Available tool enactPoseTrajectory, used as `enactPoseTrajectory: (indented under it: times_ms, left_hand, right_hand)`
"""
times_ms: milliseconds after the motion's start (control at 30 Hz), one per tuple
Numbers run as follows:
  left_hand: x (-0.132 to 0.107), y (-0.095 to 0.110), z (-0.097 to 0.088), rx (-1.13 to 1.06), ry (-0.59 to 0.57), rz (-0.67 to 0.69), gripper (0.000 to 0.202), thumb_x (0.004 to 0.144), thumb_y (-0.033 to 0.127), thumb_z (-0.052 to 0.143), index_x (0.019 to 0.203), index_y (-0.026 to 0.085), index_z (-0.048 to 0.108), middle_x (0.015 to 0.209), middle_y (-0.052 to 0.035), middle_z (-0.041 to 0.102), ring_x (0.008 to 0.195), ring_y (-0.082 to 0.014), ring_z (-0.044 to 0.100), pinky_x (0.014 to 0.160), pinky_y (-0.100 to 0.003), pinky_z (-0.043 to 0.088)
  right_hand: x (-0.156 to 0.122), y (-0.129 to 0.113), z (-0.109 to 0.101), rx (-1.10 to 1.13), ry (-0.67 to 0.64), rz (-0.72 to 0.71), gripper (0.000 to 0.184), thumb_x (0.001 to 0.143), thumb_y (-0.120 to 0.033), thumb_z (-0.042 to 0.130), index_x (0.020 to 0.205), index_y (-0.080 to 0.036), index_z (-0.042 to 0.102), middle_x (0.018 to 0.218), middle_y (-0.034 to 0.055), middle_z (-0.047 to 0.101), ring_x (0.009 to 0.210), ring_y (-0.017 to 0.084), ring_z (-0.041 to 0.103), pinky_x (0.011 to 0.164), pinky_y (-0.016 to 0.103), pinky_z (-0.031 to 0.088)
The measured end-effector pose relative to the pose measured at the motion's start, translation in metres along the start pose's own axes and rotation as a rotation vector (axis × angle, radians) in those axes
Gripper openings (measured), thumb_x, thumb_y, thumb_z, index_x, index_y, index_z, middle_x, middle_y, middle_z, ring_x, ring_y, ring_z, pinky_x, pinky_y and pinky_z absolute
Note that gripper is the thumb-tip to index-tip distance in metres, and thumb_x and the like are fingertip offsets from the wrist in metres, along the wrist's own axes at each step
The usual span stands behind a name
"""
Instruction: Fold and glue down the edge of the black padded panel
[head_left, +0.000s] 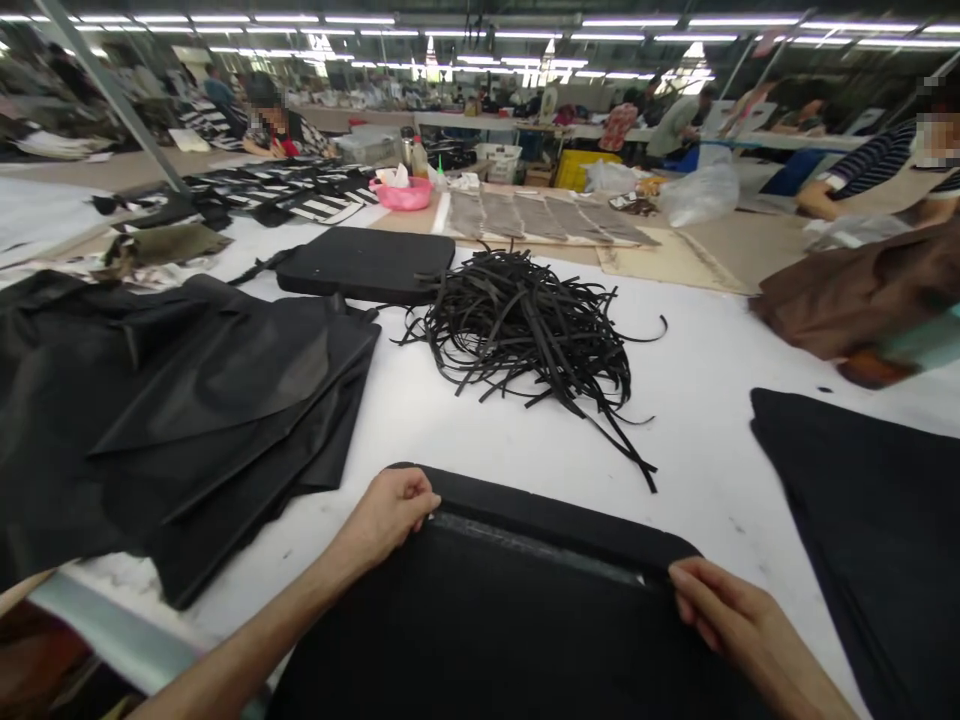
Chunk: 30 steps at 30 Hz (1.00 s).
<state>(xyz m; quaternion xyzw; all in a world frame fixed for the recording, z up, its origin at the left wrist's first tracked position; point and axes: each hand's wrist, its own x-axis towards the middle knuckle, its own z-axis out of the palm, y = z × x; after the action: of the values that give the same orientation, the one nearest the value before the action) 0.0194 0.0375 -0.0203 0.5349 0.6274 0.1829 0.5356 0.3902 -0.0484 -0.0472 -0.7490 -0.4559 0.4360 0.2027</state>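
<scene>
Left hand (401, 508) pinched panel (525, 630) at far left corner | right hand (716, 605) pinched far right corner | panel was near centre, over white table (705, 400) | black straps (517, 320) lay heaped beyond

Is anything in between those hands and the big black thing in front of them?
Nothing that I can see. The left hand and right hand are both right at the black panel, near its far corners. The pile of black strips lies beyond it, not between.
</scene>
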Motion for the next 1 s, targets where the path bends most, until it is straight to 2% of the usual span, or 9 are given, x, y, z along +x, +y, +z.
enactPoseTrajectory:
  times_ms: [133,367,600,867,1000]
  left_hand:
    - [-0.003,-0.001,0.0,0.054,0.005,0.019,0.013,0.068,0.031,0.043,0.064,0.018,0.048,0.047,0.0058,0.047,0.034,-0.0089,0.038,0.036,-0.021,0.024]
    - [0.002,-0.008,-0.001,0.151,0.077,0.004,0.01,0.069,0.026,0.045,0.063,0.018,0.05,0.047,0.0051,0.048,0.036,-0.009,0.04,0.038,-0.02,0.025]
    - [0.007,-0.016,0.0,0.178,0.091,-0.01,0.011,0.07,0.026,0.046,0.063,0.019,0.049,0.047,0.0054,0.047,0.035,-0.0099,0.04,0.035,-0.02,0.026]
    - [0.006,-0.017,0.001,0.211,0.077,0.002,0.012,0.072,0.027,0.042,0.066,0.019,0.048,0.048,0.0063,0.045,0.036,-0.0091,0.041,0.037,-0.019,0.026]
    - [0.007,-0.017,0.002,0.243,0.083,0.0,0.012,0.072,0.027,0.04,0.066,0.02,0.047,0.047,0.0067,0.043,0.035,-0.0097,0.04,0.037,-0.02,0.028]
  right_hand:
    - [0.005,0.011,-0.001,-0.052,-0.046,0.06,0.048,0.074,-0.064,0.044,0.061,-0.02,0.056,0.045,-0.0003,0.046,0.048,0.014,0.042,0.048,0.025,0.03]
    - [0.004,0.004,0.014,0.032,0.073,0.097,0.046,0.065,-0.066,0.052,0.067,-0.02,0.058,0.051,-0.0019,0.046,0.045,0.012,0.039,0.045,0.026,0.029]
    - [0.007,0.009,0.012,0.085,0.026,0.137,0.047,0.064,-0.066,0.054,0.069,-0.02,0.056,0.051,-0.003,0.041,0.047,0.012,0.037,0.045,0.025,0.027]
    - [-0.001,-0.013,0.015,0.046,0.06,0.104,0.044,0.067,-0.063,0.051,0.063,-0.02,0.051,0.05,-0.0042,0.038,0.044,0.011,0.035,0.044,0.025,0.024]
    - [-0.002,-0.016,0.016,0.039,0.069,0.121,0.042,0.067,-0.062,0.05,0.064,-0.02,0.051,0.049,-0.0045,0.038,0.043,0.011,0.036,0.043,0.025,0.025]
